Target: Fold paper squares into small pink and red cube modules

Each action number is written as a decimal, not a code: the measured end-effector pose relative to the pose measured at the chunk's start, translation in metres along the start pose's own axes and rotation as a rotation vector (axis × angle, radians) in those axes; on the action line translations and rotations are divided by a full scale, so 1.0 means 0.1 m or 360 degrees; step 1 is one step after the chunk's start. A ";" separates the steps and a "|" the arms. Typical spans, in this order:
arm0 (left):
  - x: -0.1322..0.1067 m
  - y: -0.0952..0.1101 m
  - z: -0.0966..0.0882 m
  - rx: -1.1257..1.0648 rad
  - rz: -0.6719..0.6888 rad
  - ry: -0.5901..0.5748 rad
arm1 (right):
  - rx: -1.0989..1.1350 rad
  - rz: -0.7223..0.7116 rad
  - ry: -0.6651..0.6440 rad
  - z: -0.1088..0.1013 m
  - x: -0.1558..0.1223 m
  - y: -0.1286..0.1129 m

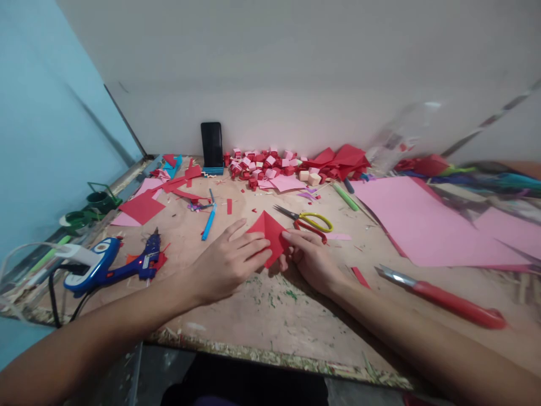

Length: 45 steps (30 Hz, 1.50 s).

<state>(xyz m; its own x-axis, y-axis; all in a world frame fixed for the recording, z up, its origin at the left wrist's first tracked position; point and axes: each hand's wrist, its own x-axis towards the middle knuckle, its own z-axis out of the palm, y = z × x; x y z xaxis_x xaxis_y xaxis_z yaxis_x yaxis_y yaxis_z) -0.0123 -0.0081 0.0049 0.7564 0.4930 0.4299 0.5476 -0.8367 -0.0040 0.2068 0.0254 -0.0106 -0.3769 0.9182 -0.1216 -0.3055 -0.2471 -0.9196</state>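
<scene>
A small square of red paper, turned corner-up with a crease down its middle, is held between both hands above the wooden table. My left hand lies along its left side, fingers over the front of the sheet. On the right side, my right hand pinches the paper's edge between thumb and fingers; some fingertips sit behind or beneath it. Just beyond my right hand lie scissors with yellow and red handles, blades pointing left.
A red-handled utility knife lies at right, near large pink sheets. Left are a blue glue gun with its cord, a blue pen-like tool and red paper. Folded pieces and a phone stand at the back.
</scene>
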 end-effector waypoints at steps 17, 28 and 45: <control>0.03 0.00 0.07 -0.0237 -0.0287 0.0282 | -0.0114 -0.0048 -0.0036 -0.09 0.00 0.07; 0.05 0.05 0.07 -0.0692 -0.0460 0.0492 | -0.0406 -0.0249 -0.0352 0.04 -0.08 -0.01; 0.05 0.10 0.14 -0.0617 -0.0196 0.0474 | -0.0661 -0.0177 -0.0427 -0.03 -0.16 0.04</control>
<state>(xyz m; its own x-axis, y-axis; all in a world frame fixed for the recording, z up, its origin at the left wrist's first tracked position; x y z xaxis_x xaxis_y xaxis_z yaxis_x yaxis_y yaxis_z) 0.0015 -0.0106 -0.0054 0.5288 0.5514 0.6453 0.4106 -0.8315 0.3741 0.2145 0.0103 -0.0140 -0.5899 0.8067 0.0360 -0.0039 0.0418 -0.9991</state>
